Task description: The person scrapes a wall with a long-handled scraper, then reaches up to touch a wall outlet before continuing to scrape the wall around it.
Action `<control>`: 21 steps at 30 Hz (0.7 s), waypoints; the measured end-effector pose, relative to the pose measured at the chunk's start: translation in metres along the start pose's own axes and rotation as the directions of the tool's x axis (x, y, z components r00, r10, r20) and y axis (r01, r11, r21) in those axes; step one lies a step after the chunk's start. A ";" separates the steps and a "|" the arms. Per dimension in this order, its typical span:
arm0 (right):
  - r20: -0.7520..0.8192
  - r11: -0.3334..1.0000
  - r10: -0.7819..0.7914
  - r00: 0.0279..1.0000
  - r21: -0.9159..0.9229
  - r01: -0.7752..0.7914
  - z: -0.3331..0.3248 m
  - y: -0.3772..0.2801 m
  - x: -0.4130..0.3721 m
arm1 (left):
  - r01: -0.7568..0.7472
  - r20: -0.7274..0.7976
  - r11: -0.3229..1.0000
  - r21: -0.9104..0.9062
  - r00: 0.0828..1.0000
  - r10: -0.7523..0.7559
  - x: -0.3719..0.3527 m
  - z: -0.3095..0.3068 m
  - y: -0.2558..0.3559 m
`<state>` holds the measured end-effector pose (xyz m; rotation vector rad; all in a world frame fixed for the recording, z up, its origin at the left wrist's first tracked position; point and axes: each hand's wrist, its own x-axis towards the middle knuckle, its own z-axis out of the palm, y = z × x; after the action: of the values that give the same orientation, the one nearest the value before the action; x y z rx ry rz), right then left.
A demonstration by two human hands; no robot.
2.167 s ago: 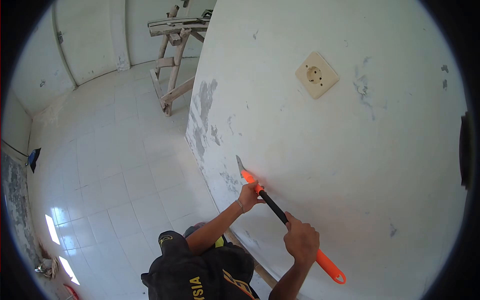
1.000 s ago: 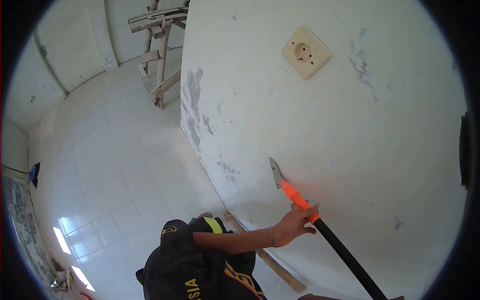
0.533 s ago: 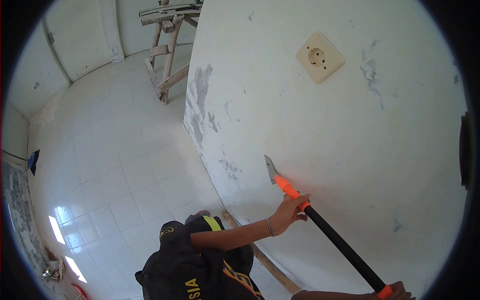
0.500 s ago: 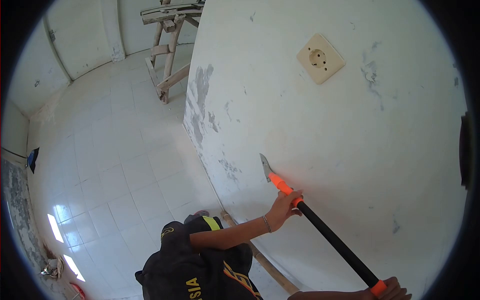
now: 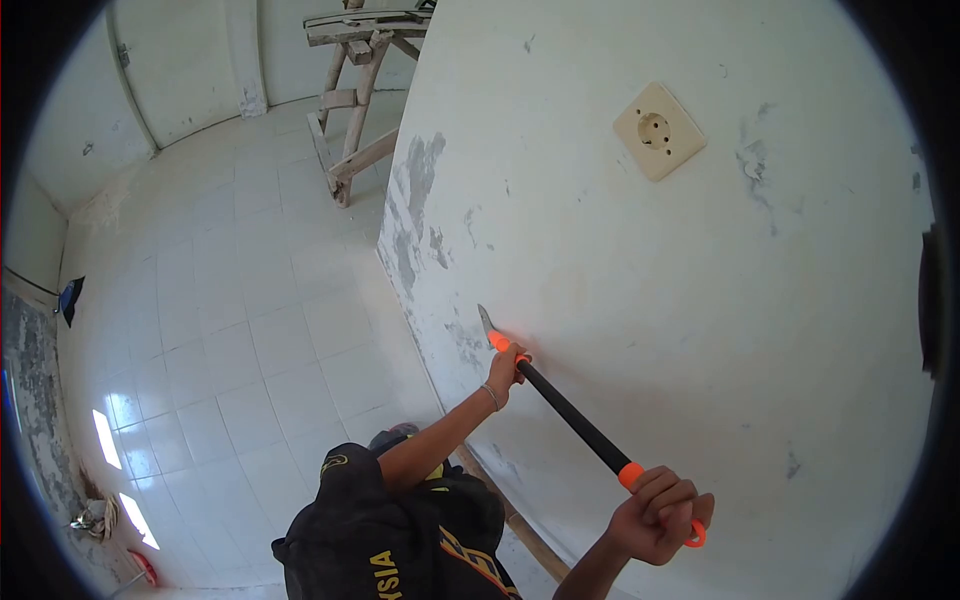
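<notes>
A long-handled scraper (image 5: 575, 415) with a black shaft, orange fittings and a metal blade (image 5: 485, 318) slants across the front of a white wall (image 5: 640, 270). Close behind the blade, my left hand (image 5: 506, 370), with a bracelet at the wrist, is closed round the orange neck. My right hand (image 5: 660, 515) wraps the orange grip at the handle's lower end, and an orange loop pokes out past it. The blade's tip overlaps the wall near a grey patch of peeled paint (image 5: 465, 345).
Higher on the wall is a cream power socket (image 5: 660, 132). A bamboo pole (image 5: 532, 545) lies along the wall's foot. Beyond the wall's corner, a wooden trestle (image 5: 358, 120) stands on the white tiled floor (image 5: 230, 350). A blue object (image 5: 70, 300) is at the far left.
Both hands have carried the scraper left along the wall, bringing its blade to the peeled patch. My right hand has risen from the bottom edge into fuller view. The camera view has shifted slightly.
</notes>
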<state>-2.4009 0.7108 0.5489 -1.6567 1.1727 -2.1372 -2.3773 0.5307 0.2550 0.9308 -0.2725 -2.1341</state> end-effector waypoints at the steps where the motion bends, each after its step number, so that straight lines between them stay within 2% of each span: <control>1: -0.046 0.999 -0.020 0.999 -0.027 0.018 0.005 0.004 0.002 | -0.012 0.001 1.000 -0.013 1.000 0.013 0.003 0.003 -0.004; 2: -0.175 0.999 -0.044 0.984 0.011 0.047 0.019 -0.012 0.003 | 0.006 0.026 1.000 -0.024 1.000 -0.006 -0.014 0.013 -0.001; 4: -0.030 0.968 -0.228 0.973 0.106 0.229 0.009 -0.035 0.010 | 0.027 0.044 0.999 -0.038 0.999 -0.025 -0.031 0.024 0.004; 5: -0.147 0.954 -0.237 0.960 0.153 0.259 0.018 -0.034 0.010 | 0.015 0.061 0.999 -0.042 0.998 -0.012 -0.033 0.025 0.004; 6: -0.154 0.955 -0.234 0.960 0.147 0.257 0.018 -0.027 0.008 | 0.006 0.083 0.999 -0.041 0.997 -0.003 -0.036 0.026 0.004; 7: -0.233 0.989 -0.123 0.965 0.046 0.138 0.015 -0.011 0.003 | -0.006 0.019 1.000 -0.028 1.000 0.006 -0.024 0.020 0.001; 8: -0.322 0.999 -0.018 0.947 -0.045 0.004 0.011 0.003 -0.003 | -0.001 0.021 1.000 -0.021 1.000 0.002 -0.007 0.009 -0.001; 9: -0.272 0.994 0.041 0.961 -0.087 -0.067 0.009 0.013 -0.002 | -0.009 0.015 1.000 0.018 1.000 0.009 0.012 -0.004 -0.007; 12: -0.246 0.997 0.036 0.969 -0.056 -0.051 0.011 0.003 -0.002 | -0.006 0.009 1.000 0.031 1.000 0.006 0.005 0.001 -0.002; 14: -0.268 0.998 0.001 0.963 -0.064 -0.019 0.011 -0.012 -0.003 | 0.010 0.030 0.999 0.040 0.999 -0.012 -0.023 0.017 0.004; 16: -0.336 0.997 -0.068 0.939 0.001 0.073 0.012 -0.016 -0.003 | 0.038 0.066 0.999 0.008 0.997 -0.038 -0.022 0.013 0.003; 18: -0.344 0.999 0.019 0.939 -0.025 -0.029 0.008 0.017 -0.016 | 0.033 0.114 0.998 0.054 0.993 -0.039 0.014 -0.017 -0.013; 20: -0.234 0.980 0.132 0.963 -0.112 -0.162 0.008 0.044 -0.022 | 0.072 0.075 0.993 0.094 0.994 -0.079 0.029 -0.037 -0.020; 21: -0.225 0.983 0.122 0.967 -0.106 -0.149 0.008 0.040 -0.022 | 0.094 0.066 0.993 0.071 0.993 -0.099 0.029 -0.037 -0.021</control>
<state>-2.3978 0.6930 0.5062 -1.3657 1.4609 -2.2440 -2.3765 0.5276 0.2035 0.9259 -0.3430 -2.2617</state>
